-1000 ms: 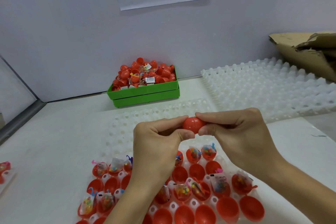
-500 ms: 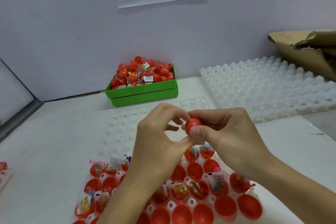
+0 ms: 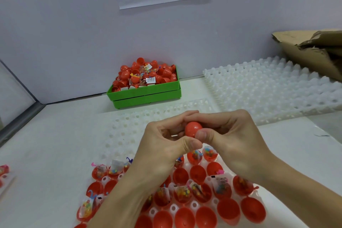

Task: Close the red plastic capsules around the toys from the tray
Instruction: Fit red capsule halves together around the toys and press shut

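Observation:
A red plastic capsule [image 3: 193, 129] is held above the table between both hands. My left hand [image 3: 162, 146] curls round its left side, thumb under it. My right hand [image 3: 233, 139] grips its right side, thumb pressed on the front. Below them a white moulded tray [image 3: 118, 135] holds several open red capsule halves [image 3: 228, 209], some empty, some with bagged toys [image 3: 220, 185] sticking out. My forearms hide part of the tray.
A green bin [image 3: 146, 94] heaped with red capsules and toy bags stands at the back wall. A stack of empty white trays [image 3: 273, 89] lies at the right, torn cardboard [image 3: 314, 52] behind it. A few pink items [image 3: 3, 171] lie at the left edge.
The capsule has been turned in my fingers. My left hand has shifted its hold and now curls closer round the capsule, thumbs nearly touching.

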{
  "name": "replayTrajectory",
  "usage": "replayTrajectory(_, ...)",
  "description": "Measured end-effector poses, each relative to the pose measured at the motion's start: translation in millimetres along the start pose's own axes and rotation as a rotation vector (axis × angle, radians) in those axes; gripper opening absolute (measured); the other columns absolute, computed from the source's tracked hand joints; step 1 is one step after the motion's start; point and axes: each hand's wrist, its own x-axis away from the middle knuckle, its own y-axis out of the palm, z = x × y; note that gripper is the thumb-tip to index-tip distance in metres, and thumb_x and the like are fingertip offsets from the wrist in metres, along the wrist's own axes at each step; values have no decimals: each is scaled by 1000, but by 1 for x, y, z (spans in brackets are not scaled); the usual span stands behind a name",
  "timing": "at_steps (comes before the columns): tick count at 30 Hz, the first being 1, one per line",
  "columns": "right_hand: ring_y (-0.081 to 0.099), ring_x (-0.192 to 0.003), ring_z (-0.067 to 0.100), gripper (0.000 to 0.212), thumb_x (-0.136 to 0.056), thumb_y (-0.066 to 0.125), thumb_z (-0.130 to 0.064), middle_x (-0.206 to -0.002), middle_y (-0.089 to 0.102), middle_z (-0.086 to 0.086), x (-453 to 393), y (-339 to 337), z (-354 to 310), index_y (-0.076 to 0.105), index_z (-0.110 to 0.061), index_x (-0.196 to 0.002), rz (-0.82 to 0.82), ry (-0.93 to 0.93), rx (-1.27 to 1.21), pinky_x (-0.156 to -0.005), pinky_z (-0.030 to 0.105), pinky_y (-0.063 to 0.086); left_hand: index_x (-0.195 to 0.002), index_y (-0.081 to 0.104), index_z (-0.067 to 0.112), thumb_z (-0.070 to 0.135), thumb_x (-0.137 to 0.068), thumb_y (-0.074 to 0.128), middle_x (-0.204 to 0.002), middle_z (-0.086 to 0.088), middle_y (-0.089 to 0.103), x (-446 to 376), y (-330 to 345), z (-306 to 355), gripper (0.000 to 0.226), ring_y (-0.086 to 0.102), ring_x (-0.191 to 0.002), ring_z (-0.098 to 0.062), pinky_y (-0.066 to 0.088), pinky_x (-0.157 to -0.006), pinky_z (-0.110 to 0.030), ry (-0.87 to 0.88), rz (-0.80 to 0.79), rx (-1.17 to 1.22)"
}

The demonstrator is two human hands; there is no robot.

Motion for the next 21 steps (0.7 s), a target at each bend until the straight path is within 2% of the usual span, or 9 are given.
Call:
replayTrajectory(1, 74, -91, 12, 29, -75, 66, -20, -93, 78, -10, 0, 0, 1, 79, -36, -95, 13, 2, -2, -79, 21, 57, -114, 71, 7, 23, -62, 81, -107, -7, 75, 0, 0, 0, 56, 70, -104, -23, 57, -85, -31, 2, 13, -4)
replayTrajectory(4, 75, -89, 14, 27, -72, 70, -19, -91, 78, -6, 1, -1, 2, 78, -27, -96, 56, 18, -4, -78, 22, 58, -115, 71, 6, 23, -59, 80, -107, -6, 75, 1, 1, 1, 60, 70, -105, -22, 57, -88, -32, 3, 33, -8)
replayTrajectory(8, 75, -89, 16, 30, -76, 75, 2, -90, 78, -3, 1, -3, 2, 79, -23, -92, 94, 32, 44, -79, 26, 59, -117, 70, 8, 23, -60, 80, -108, -7, 75, 1, 2, 3, 59, 70, -106, -23, 56, -92, -39, -16, 44, 15)
replayTrajectory(11, 74, -94, 20, 24, -76, 73, -5, -94, 78, 2, -2, -5, 2, 78, -17, -96, 86, 72, 42, -87, 33, 59, -122, 66, 5, 25, -69, 84, -115, -16, 71, 0, 3, 7, 60, 65, -113, -34, 51, -98, -50, -44, -18, 89)
replayTrajectory(13, 73, -99, 21, 25, -80, 70, -9, -98, 78, 3, -2, -6, 1, 76, -13, -104, 47, 110, 19, -90, 32, 57, -120, 66, 4, 32, -72, 84, -117, -22, 68, 0, 3, 9, 59, 63, -115, -39, 52, -97, -48, -71, -64, 165)
replayTrajectory(15, 72, -102, 18, 28, -84, 72, -10, -104, 77, 3, -1, -9, 1, 73, -10, -112, -1, 144, 5, -90, 26, 56, -120, 66, 6, 29, -73, 83, -117, -22, 67, 0, 2, 11, 55, 64, -114, -37, 55, -92, -40, -113, -54, 242)
replayTrajectory(18, 70, -108, 17, 38, -87, 63, 4, -110, 75, 1, 0, -13, 2, 68, -15, -119, -36, 161, 45, -94, 28, 54, -129, 61, 12, 31, -75, 79, -117, -17, 69, -1, 0, 10, 59, 68, -109, -32, 57, -85, -34, -165, -17, 319)
replayTrajectory(21, 72, -100, 10, 50, -86, 63, 14, -102, 77, -9, -3, -14, 5, 72, -30, -108, 75, 107, 163, -92, 28, 55, -130, 60, 15, 29, -82, 67, -112, -15, 72, -3, -3, 9, 50, 70, -105, -31, 58, -82, -34, -156, 40, 292)
